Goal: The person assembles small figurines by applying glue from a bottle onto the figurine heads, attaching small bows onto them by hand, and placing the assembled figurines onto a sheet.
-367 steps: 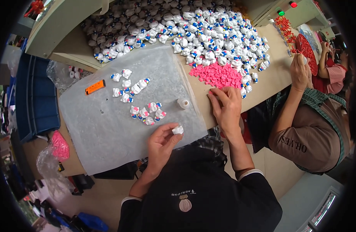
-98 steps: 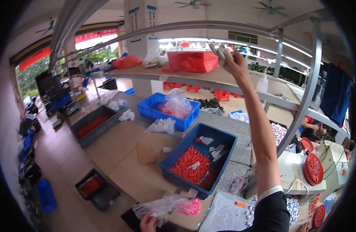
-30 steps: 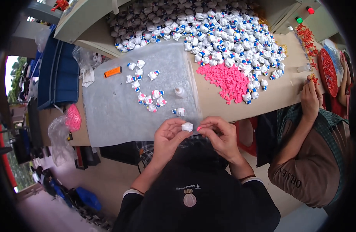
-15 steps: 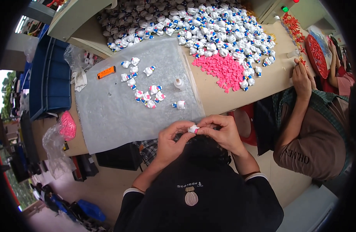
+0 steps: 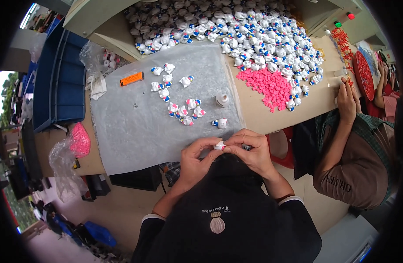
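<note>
Both hands, left hand (image 5: pixel 196 158) & right hand (image 5: pixel 250 151), still pinch small glossy white figurine (image 5: pixel 219 145) over crinkly translucent sheet (image 5: pixel 135 127); grip unchanged.

A small glossy white plastic figurine (image 5: pixel 219 145) is pinched between the fingers (image 5: pixel 210 142) of both hands. A matt, finely textured grey foam sheet (image 5: pixel 135 127) is laid over the smooth pale wooden surface (image 5: pixel 293 116). At its left edge, crinkled clear plastic bags (image 5: pixel 65 160) are seen.
</note>
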A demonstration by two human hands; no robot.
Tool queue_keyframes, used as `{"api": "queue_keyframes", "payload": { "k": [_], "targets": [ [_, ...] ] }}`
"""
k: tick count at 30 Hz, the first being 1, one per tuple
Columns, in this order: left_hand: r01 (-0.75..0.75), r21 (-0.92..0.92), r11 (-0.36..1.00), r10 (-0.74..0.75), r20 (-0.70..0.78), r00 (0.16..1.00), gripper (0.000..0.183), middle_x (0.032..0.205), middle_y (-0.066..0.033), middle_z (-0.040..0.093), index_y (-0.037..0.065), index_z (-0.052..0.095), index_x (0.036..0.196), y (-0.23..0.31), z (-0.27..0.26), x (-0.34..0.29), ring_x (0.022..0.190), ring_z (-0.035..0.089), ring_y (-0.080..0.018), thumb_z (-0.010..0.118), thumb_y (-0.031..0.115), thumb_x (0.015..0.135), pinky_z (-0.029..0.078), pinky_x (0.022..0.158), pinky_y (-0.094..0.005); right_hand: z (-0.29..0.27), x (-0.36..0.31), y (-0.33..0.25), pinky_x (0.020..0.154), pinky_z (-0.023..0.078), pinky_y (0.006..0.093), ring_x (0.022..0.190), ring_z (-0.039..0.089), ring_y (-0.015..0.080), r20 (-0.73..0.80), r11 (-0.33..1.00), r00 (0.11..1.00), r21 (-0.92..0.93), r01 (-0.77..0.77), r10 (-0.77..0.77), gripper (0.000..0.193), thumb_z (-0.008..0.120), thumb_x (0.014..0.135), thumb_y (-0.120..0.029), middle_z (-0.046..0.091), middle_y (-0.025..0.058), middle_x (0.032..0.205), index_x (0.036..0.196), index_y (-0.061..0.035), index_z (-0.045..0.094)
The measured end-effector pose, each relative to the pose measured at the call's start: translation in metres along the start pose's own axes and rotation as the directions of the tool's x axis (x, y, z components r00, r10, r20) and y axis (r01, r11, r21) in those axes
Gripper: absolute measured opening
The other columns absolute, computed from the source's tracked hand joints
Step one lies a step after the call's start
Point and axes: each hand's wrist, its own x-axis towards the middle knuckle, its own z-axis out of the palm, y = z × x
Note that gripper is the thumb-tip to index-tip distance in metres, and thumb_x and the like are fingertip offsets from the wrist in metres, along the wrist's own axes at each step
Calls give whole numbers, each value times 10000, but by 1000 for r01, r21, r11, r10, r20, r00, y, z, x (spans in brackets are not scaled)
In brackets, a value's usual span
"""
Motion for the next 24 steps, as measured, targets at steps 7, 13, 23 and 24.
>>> {"api": "queue_keyframes", "payload": {
  "k": [7,13,23,24],
  "targets": [
    [-220,313,924,228,12,974,259,940,-125,671,21,634,972,0,-12,-2,859,649,-212,720,-25,731,516,742,-287,6,10,2,607,482,247,679,622,149,103,999,993,-7,54,-53,143,742,711,-10,647,84,775,847,0,699],
    [-166,152,974,175,-47,983,229,994,-129,656,-1,600,993,0,-15,-6,895,635,-179,688,-17,782,513,781,-281,22,6,3,609,475,255,677,609,158,9,987,987,-23,160,-160,156,727,719,2,645,85,778,871,8,692],
    [-54,-27,998,53,-19,998,244,1140,-163,596,-36,558,1073,0,-17,-3,1011,591,-160,600,-65,834,479,885,-273,24,9,6,609,479,267,688,599,181,50,957,963,-115,268,-264,220,693,710,52,639,100,815,923,-3,693],
    [-52,-27,998,52,-19,998,244,1140,-163,596,-36,558,1073,0,-18,-3,1011,591,-160,600,-65,834,479,885,-273,25,10,7,609,479,267,688,599,181,49,957,964,-115,266,-262,220,693,710,52,639,100,815,923,-3,693]
  ]
}}
